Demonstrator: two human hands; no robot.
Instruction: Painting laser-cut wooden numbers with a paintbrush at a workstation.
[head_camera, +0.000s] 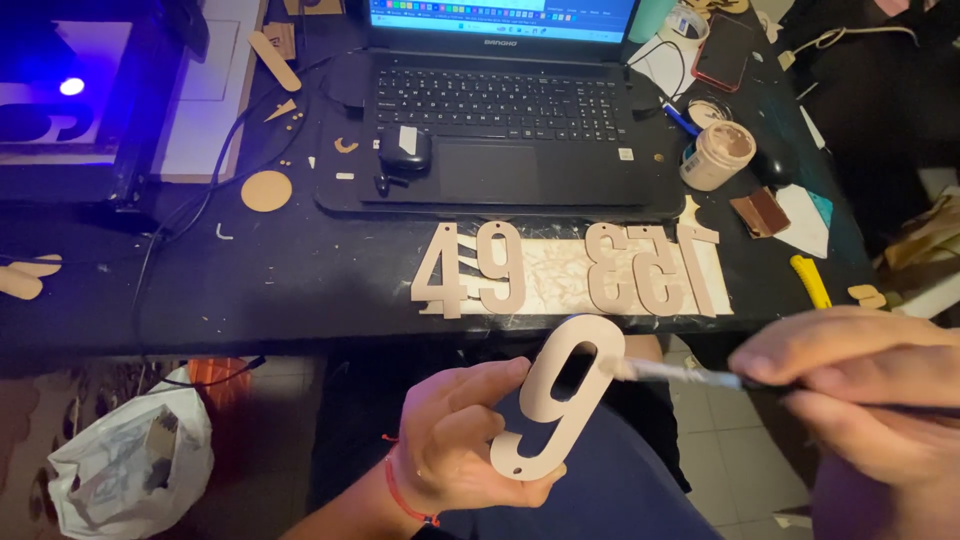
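My left hand (460, 440) holds a flat pale wooden cutout shaped like a digit (560, 395) over my lap, below the table's front edge. My right hand (860, 385) grips a thin paintbrush (680, 373) whose white tip touches the cutout's upper right edge. A red thread bracelet circles my left wrist. Several more wooden digit cutouts (570, 270) lie in a row on a sheet of paper at the front of the black table (300, 290).
An open black laptop (500, 110) sits behind the digits, with a small black case on it. A jar of pale paint (715, 155) stands to its right, near a yellow cutter (810, 282). A lit machine (70, 100) fills the far left. A white plastic bag (130, 460) lies on the floor.
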